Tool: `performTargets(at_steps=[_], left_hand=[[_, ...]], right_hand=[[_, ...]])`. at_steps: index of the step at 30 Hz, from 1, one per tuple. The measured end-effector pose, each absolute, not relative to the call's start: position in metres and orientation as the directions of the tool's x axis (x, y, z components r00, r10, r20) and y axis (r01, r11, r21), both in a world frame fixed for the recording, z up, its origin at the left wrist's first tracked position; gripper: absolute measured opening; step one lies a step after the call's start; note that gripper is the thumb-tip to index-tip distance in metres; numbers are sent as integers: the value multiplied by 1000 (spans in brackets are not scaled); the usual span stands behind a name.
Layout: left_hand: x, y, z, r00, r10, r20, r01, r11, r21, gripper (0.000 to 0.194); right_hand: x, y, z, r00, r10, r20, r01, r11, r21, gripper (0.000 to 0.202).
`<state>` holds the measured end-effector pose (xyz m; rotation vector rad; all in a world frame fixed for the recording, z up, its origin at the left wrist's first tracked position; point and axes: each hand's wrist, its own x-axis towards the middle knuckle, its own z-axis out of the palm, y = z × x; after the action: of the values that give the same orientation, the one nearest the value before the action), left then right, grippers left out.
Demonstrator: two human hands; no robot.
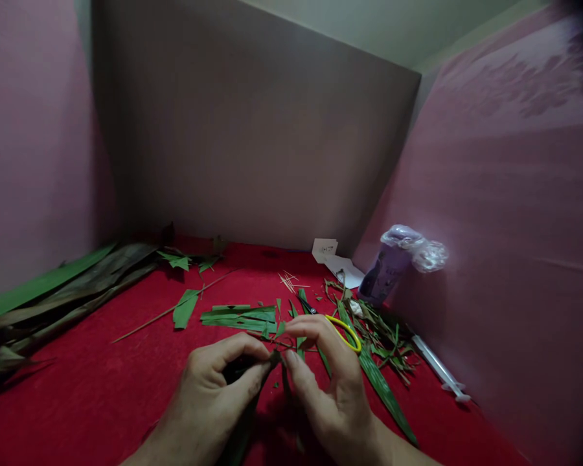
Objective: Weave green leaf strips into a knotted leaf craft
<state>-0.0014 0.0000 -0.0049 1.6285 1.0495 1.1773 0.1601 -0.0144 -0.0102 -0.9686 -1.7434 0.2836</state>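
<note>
At the lower middle in the head view, my left hand (218, 382) pinches a dark leaf strip (275, 357) between thumb and forefinger. The strip's lower part hangs down beneath the hands, in shadow. My right hand (328, 375) is close on the other side of the strip, thumb and forefinger apart. A small green leaf scrap (280, 329) shows at its forefinger tip; whether they touch, I cannot tell. Just beyond the fingers lie flat cut leaf pieces (240, 317). Scissors with yellow handles (352, 340) lie partly hidden behind my right hand.
Long dried and green leaves (78, 285) lie at left. A thin stick (150, 320) and several toothpicks (289, 282) rest on the red cloth (102, 401). At right are a purple plastic-topped container (386, 268), a heap of leaf scraps (388, 343), and a syringe (440, 369). Walls enclose the space.
</note>
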Motion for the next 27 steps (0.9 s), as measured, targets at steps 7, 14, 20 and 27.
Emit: performTargets(at_steps=[7,14,20,27], left_hand=[[-1,1,-7,188,938,290,137,-318,938,8],[-3,1,-6,205,933,294,158,-328,931,9],[-2,1,-8,209,931,300,168,-336,927,6],[-1,0,-6,232,927,295,154,-334,930,10]], right_hand=[[163,-15,-14,-240,559,794,634,709,-307,29],[161,-15,-11,-278,539,795,637,723,-268,28],[162,-17,-13,-282,551,785,614,732,-294,29],[162,-17,-13,-304,555,774,607,739,-291,30]])
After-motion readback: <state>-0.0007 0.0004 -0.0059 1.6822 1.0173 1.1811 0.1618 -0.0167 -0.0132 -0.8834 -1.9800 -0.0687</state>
